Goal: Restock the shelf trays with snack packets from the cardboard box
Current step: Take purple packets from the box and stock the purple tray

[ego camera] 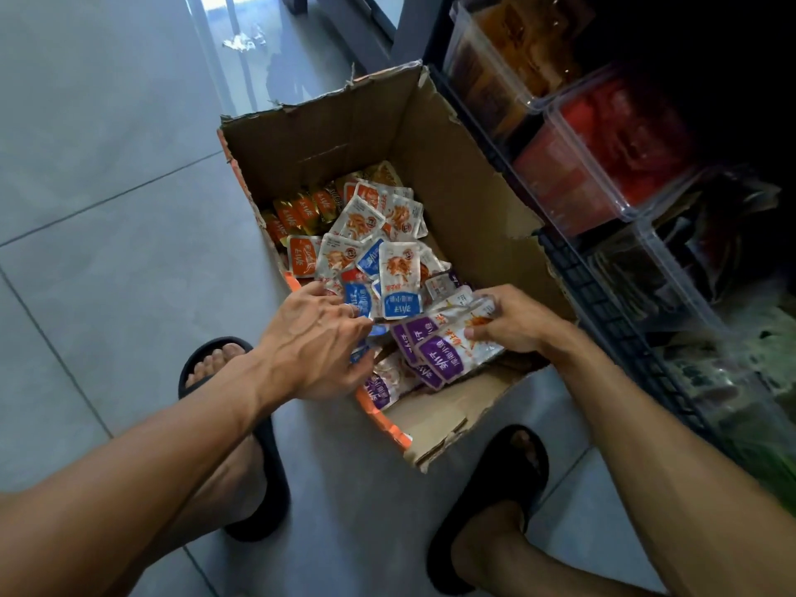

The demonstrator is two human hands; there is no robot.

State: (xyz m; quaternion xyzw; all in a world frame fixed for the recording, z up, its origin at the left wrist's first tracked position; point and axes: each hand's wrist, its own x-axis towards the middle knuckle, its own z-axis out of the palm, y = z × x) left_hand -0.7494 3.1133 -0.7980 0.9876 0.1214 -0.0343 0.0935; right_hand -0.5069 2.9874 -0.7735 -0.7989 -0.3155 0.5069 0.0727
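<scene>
While your right hand pinches purple packets | left hand fingers curled into box, grip unclear | risk: loose fan slips when lifted to trays

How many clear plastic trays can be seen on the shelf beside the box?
3 along the shelf: the far tray with orange-brown packets, the middle tray with red ones, the near tray with dark ones. More may be hidden in shadow.

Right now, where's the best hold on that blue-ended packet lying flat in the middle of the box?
Pinch the blue packet by its near blue edge, thumb on top, coming from above on the left hand side. It lies flat on top of the pile in the cardboard box, so that edge looks free. The right hand already grips purple packets.
</scene>
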